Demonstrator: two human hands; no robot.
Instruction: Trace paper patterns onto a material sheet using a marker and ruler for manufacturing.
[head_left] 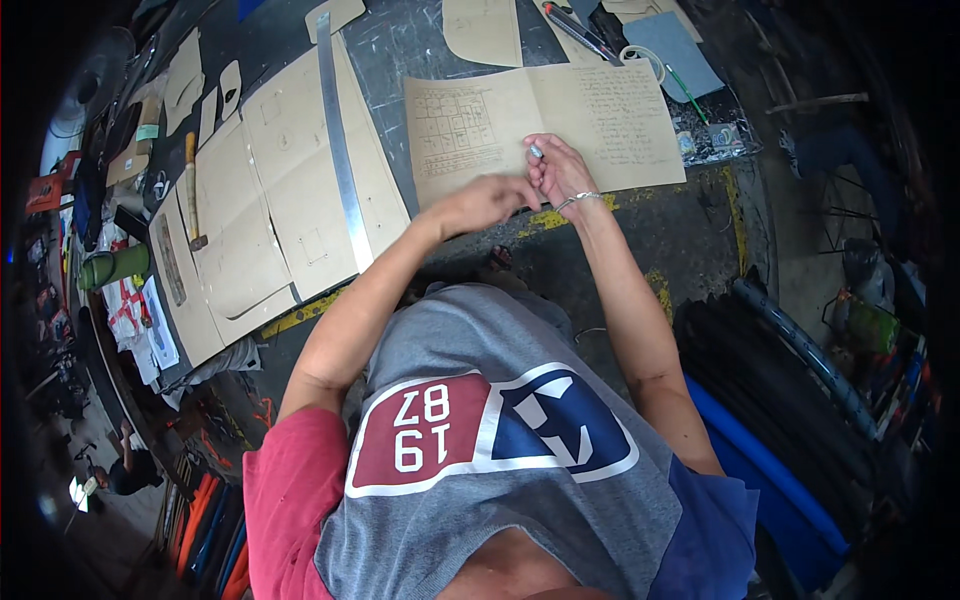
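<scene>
My right hand (562, 170), with a bracelet at its wrist, is closed over the near edge of a brown paper sheet (540, 95). Between its fingers shows the end of a small silvery object (536, 151); the kind cannot be made out. Just left of it, my left hand (485, 204) is smeared by motion, its fingertips close to the right hand, and whether it holds anything is unclear. Handwritten lines and a drawn grid cover parts of the sheet, which lies on the dark worktable.
Left of the sheet lie large brown pattern pieces (235, 190), a long metal ruler (338, 130) and a hammer (192, 190). At the far right are a tape roll (657, 58), a green pencil (688, 92) and a cutter knife (575, 28). Rolled material (770, 480) stands to my right.
</scene>
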